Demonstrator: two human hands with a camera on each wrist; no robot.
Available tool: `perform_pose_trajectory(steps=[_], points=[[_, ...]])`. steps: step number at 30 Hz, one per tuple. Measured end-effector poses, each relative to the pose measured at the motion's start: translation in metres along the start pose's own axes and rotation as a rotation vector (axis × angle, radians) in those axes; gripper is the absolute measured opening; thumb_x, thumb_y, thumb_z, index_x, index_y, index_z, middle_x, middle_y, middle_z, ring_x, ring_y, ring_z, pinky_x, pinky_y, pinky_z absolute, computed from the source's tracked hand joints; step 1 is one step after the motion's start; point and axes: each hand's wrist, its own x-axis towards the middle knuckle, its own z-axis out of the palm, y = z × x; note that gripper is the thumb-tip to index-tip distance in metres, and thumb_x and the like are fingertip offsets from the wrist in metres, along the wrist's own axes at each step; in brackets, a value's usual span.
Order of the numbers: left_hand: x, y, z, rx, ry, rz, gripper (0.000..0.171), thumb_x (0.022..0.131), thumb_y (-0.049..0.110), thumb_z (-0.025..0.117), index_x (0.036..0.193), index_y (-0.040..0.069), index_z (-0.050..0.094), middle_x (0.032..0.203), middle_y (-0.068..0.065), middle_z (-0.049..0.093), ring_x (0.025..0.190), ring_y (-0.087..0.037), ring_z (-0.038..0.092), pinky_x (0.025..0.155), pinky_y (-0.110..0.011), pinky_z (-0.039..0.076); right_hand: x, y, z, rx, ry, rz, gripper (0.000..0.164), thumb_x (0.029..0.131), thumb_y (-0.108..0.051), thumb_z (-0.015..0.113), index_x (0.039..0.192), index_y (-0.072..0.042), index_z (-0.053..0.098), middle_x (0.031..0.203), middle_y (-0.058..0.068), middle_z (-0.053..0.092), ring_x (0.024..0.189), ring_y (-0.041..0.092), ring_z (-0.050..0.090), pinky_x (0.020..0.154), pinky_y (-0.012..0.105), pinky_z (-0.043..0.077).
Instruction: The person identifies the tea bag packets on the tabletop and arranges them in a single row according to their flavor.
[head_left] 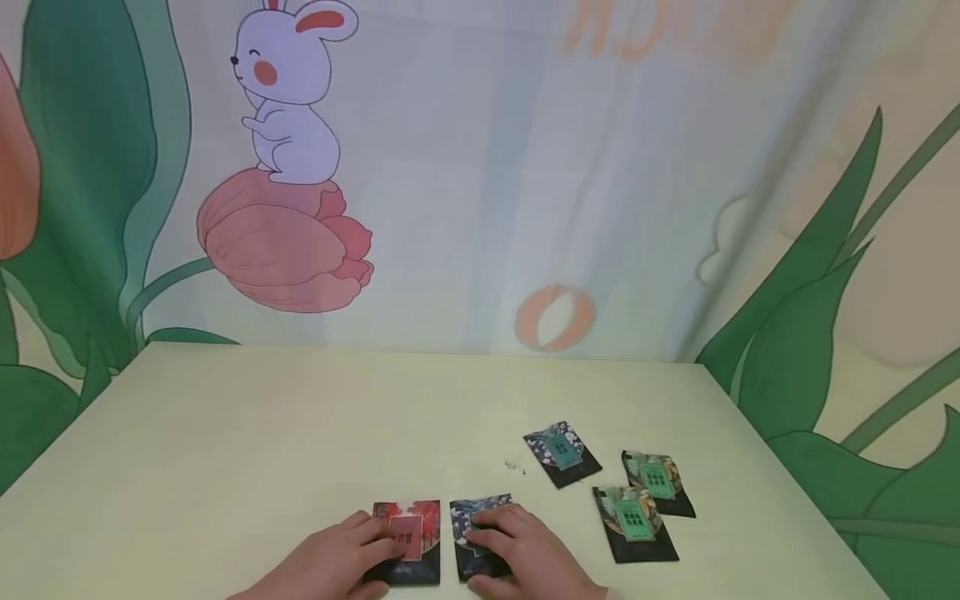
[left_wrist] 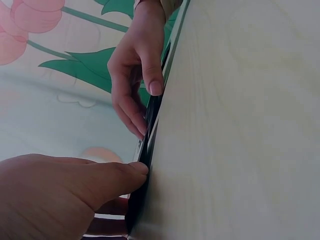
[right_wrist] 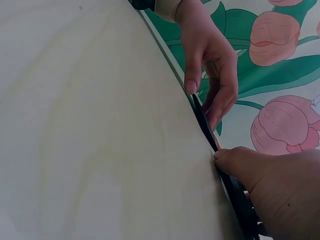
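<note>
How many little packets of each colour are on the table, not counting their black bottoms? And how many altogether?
Red packet: 1
Blue packets with white spots: 2
Green packets: 2
Total: 5

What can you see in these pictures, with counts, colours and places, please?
Table: one, cream, across the foreground.
Backdrop: one, pale, green and pink, behind the table.
Red packet: one, red and black, leftmost.
Blue packets: two, blue, white and black, one beside the red packet, one farther back.
Green-labelled packets: two, green and black, table's right.
Small marks: several, dark, beside the farther blue packet.
Left hand: one, bare, on the red packet.
Right hand: one, bare, on the nearer blue packet.
Cuffs: two, beige, behind the hands.
</note>
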Motion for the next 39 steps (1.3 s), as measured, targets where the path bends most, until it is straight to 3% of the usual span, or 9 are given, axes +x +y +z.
perform_pose_trajectory(steps=[5, 8, 15, 21, 30, 35, 39], points=[[-0.006, -0.007, 0.019, 0.021, 0.136, 0.193, 0.042, 0.09, 0.053, 0.057, 0.112, 0.018, 0.064, 0.1, 0.007, 0.06, 0.086, -0.004, 0.049, 0.069, -0.017, 0.049, -0.002, 0.0, 0.013, 0.066, 0.005, -0.061, 0.047, 0.094, -0.051, 0.053, 0.126, -0.017, 0.063, 0.126, 0.002, 0.06, 0.115, 0.018, 0.055, 0.095, 0.034, 0.048], [-0.008, -0.01, 0.025, 0.043, 0.195, 0.256, 0.042, 0.092, 0.054, 0.053, 0.11, 0.018, 0.065, 0.097, 0.007, 0.061, 0.085, -0.004, 0.051, 0.069, -0.017, 0.049, -0.002, 0.001, 0.02, 0.097, 0.008, -0.069, 0.048, 0.093, -0.052, 0.054, 0.127, -0.019, 0.062, 0.127, 0.001, 0.06, 0.116, 0.018, 0.054, 0.095, 0.034, 0.048], [-0.012, -0.015, 0.027, 0.085, 0.186, 0.242, 0.043, 0.092, 0.057, 0.05, 0.11, 0.02, 0.064, 0.101, 0.005, 0.063, 0.086, -0.006, 0.053, 0.07, -0.019, 0.05, 0.003, 0.0, 0.029, 0.097, 0.064, -0.114, 0.048, 0.094, -0.052, 0.052, 0.131, -0.022, 0.059, 0.129, -0.001, 0.058, 0.116, 0.016, 0.054, 0.097, 0.035, 0.048], [-0.013, -0.017, 0.022, 0.045, 0.208, 0.235, 0.046, 0.09, 0.057, 0.055, 0.111, 0.018, 0.065, 0.098, 0.006, 0.061, 0.087, -0.007, 0.052, 0.068, -0.018, 0.049, 0.005, -0.003, 0.011, 0.103, 0.14, -0.097, 0.042, 0.095, -0.042, 0.056, 0.132, -0.021, 0.057, 0.131, 0.001, 0.058, 0.117, 0.018, 0.055, 0.096, 0.039, 0.049], [-0.006, -0.012, 0.011, -0.008, 0.079, 0.121, 0.055, 0.086, 0.063, 0.055, 0.117, 0.018, 0.064, 0.103, 0.006, 0.06, 0.09, -0.006, 0.05, 0.072, -0.019, 0.05, 0.002, 0.021, -0.02, -0.043, 0.266, 0.087, 0.04, 0.09, -0.036, 0.066, 0.127, -0.021, 0.062, 0.13, -0.001, 0.059, 0.119, 0.018, 0.054, 0.097, 0.047, 0.047], [-0.001, -0.009, 0.007, -0.005, 0.047, 0.084, 0.053, 0.086, 0.062, 0.057, 0.117, 0.019, 0.065, 0.104, 0.006, 0.061, 0.09, -0.006, 0.049, 0.073, -0.02, 0.05, -0.001, 0.048, -0.029, -0.134, 0.391, 0.162, 0.042, 0.084, -0.029, 0.073, 0.123, -0.015, 0.064, 0.127, 0.006, 0.061, 0.118, 0.025, 0.056, 0.097, 0.047, 0.047], [0.002, -0.008, 0.005, 0.013, 0.063, 0.098, 0.043, 0.09, 0.053, 0.057, 0.115, 0.02, 0.066, 0.104, 0.005, 0.062, 0.088, -0.006, 0.049, 0.071, -0.019, 0.049, -0.005, 0.068, -0.035, -0.115, 0.377, 0.28, 0.043, 0.085, -0.025, 0.073, 0.125, -0.012, 0.063, 0.131, 0.011, 0.058, 0.122, 0.031, 0.053, 0.098, 0.047, 0.046]])
